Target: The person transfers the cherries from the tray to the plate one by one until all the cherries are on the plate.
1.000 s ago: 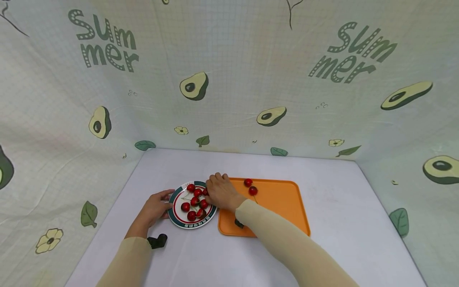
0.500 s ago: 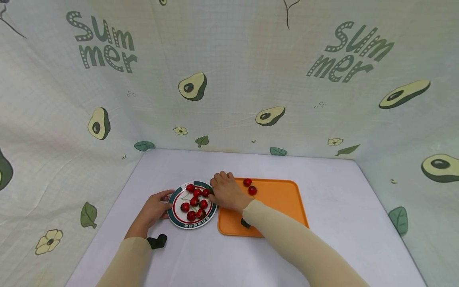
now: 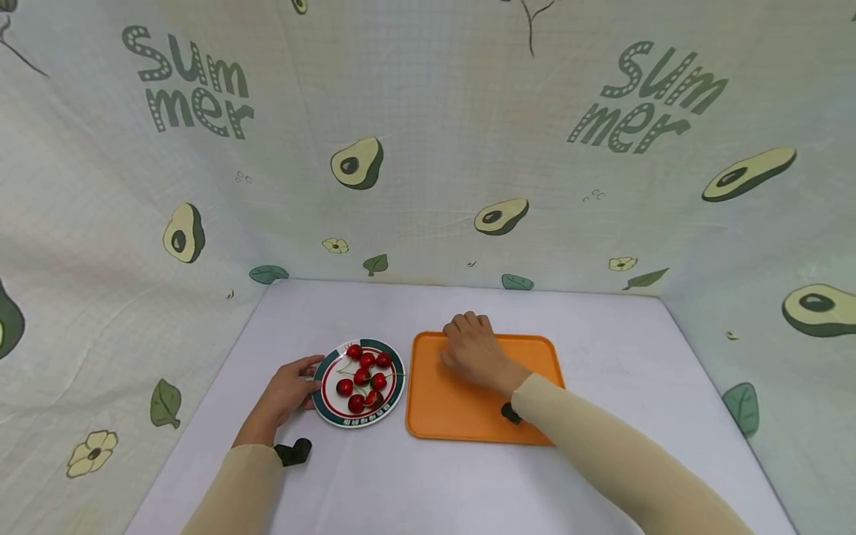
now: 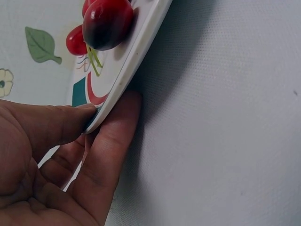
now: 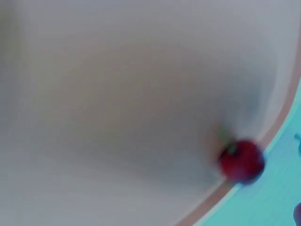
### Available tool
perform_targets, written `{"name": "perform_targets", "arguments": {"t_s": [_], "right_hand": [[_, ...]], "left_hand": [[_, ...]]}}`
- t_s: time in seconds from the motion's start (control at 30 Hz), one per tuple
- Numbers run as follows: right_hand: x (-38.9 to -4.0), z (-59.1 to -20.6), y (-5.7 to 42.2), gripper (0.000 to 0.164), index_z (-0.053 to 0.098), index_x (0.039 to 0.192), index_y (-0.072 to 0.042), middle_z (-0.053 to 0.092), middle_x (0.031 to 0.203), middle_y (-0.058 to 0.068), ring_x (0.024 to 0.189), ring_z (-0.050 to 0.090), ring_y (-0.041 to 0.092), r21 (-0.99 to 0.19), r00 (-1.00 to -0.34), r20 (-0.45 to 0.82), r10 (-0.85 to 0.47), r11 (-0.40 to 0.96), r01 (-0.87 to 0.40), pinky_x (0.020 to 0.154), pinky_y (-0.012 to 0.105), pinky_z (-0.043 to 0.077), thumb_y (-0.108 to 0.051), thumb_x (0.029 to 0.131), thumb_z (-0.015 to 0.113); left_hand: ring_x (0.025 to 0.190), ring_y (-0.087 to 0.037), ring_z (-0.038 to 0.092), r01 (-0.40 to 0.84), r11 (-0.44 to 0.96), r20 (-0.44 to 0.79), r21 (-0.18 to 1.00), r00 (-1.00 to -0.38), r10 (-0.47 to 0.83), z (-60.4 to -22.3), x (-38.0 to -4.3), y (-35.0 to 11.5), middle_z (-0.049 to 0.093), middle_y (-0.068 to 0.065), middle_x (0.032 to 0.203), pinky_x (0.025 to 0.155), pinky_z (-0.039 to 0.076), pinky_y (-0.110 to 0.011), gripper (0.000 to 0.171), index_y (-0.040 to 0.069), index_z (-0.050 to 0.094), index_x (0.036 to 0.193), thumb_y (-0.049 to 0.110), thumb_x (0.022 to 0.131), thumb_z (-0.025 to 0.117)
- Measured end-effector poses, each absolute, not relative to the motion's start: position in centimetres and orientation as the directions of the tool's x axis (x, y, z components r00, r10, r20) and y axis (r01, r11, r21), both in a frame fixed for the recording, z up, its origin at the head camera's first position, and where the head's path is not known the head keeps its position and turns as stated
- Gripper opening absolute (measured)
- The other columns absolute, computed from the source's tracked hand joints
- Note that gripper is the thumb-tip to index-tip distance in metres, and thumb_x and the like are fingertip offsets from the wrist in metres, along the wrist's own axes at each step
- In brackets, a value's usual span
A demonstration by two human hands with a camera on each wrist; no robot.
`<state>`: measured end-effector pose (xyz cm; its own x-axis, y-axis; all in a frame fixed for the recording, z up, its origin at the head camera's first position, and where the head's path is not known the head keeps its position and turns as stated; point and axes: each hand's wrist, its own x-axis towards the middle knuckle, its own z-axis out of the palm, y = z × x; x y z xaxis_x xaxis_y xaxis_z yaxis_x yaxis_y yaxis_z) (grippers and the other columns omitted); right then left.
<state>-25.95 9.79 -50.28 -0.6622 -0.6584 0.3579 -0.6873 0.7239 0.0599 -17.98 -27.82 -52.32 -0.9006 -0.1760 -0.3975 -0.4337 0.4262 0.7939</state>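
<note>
My left hand pinches the near-left rim of a round plate with a green and red border. In the left wrist view the thumb lies on top of the rim and the fingers are underneath. Several red cherries with thin stems lie on the plate. Over the orange tray is my right hand, thumb apart from the fingers, which are mostly hidden by its back. The blurred right wrist view catches a dark red cherry at the tray's rim; the hand covers this area in the head view.
Plate and tray stand side by side on a white table. A printed cloth with avocados and leaves hangs behind and at both sides. Black wrist-worn pieces show at the left wrist and the right wrist.
My right hand has moved from the plate's right rim rightward over the tray, covering the two cherries seen there before. The left hand and plate have stayed in place.
</note>
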Motion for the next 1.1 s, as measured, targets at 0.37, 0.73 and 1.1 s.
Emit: {"name": "perform_targets", "arguments": {"t_s": [0.37,0.73,1.1], "right_hand": [[-26.4,-50.4,14.3,0.029,0.066,0.118,-0.005,0.063,0.113,0.01,0.104,0.051,0.031,0.06,-0.713,0.264,-0.649,0.749,-0.659,0.093,0.048,0.044,-0.026,0.097,0.071],[-26.3,-51.2,15.1,0.028,0.065,0.126,-0.009,0.061,0.121,0.009,0.108,0.052,0.029,0.064,-0.659,0.189,-0.729,0.678,-0.732,0.094,0.047,0.047,-0.017,0.1,0.064],[-26.1,-51.5,15.9,0.03,0.067,0.129,-0.012,0.06,0.123,0.01,0.108,0.051,0.03,0.072,-0.683,0.11,-0.722,0.692,-0.719,0.095,0.048,0.045,-0.019,0.099,0.063]], "left_hand": [[0.095,-0.022,0.063,-0.408,0.437,-0.376,0.802,-0.912,-0.163,-52.7,-17.7,-28.0,0.049,-0.025,0.146,0.07,0.06,-0.031,0.06,0.011,0.047,0.158,0.002,0.1,0.06],[0.096,-0.023,0.063,-0.408,0.426,-0.377,0.808,-0.912,-0.159,-52.7,-17.6,-27.9,0.048,-0.024,0.147,0.071,0.061,-0.031,0.06,0.011,0.046,0.159,0.002,0.101,0.059],[0.098,-0.024,0.062,-0.405,0.422,-0.372,0.811,-0.914,-0.162,-52.5,-17.6,-27.7,0.049,-0.024,0.144,0.071,0.06,-0.031,0.06,0.01,0.046,0.158,0.001,0.101,0.058]]}}
